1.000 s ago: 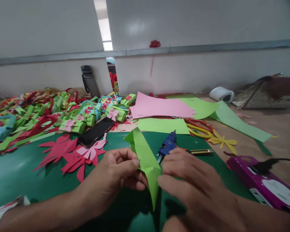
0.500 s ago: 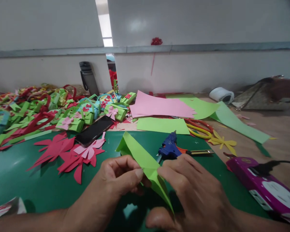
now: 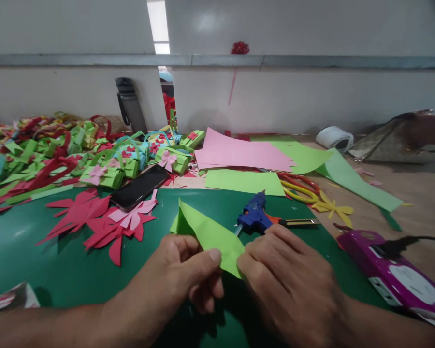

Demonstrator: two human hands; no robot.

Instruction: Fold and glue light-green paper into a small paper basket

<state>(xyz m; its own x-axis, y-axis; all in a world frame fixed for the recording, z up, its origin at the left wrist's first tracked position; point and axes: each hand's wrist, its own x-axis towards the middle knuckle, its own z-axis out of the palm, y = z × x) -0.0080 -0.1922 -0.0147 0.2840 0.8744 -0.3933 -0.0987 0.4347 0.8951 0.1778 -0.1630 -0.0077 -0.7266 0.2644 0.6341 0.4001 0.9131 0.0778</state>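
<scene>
A pale white wall (image 3: 311,96) runs across the back, split by a grey horizontal rail (image 3: 311,61). A narrow gap (image 3: 165,92) opens in the wall, with a bright ceiling light strip (image 3: 158,26) above it. A small red paper flower (image 3: 239,47) hangs on the rail. The bench (image 3: 413,193) shows bare wood at the right, and a dark green mat (image 3: 39,261) covers its near part.

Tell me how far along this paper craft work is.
Done: a pile of finished paper baskets at the left, and cut red and pink flowers on the green mat. In hand: the left hand and right hand pinch a folded green paper, not yet a basket shape. Left: uncut pink sheets and green sheets lie behind; the glue gun lies untouched.
</scene>
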